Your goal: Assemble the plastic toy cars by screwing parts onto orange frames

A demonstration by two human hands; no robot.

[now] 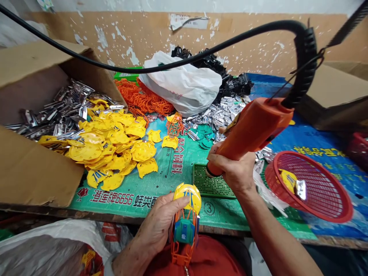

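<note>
My left hand (159,226) grips a plastic assembly (185,218) near the table's front edge, with a yellow shell on top of an orange lattice frame and a green-blue part inside. My right hand (232,170) is closed around the handle of an orange electric screwdriver (253,126), whose black coiled cord (306,65) rises to the upper right. The screwdriver's lower end points down beside a green perforated tray (211,181). Left of my hands lies a heap of yellow plastic shells (109,151). Orange lattice frames (142,97) lie behind them.
A cardboard box (37,76) holds silver metallic parts (64,111). A white plastic bag (178,82) and black parts (221,73) lie at the back. A red round basket (309,188) tilts at right, holding a yellow piece. A white sack (43,247) sits at lower left.
</note>
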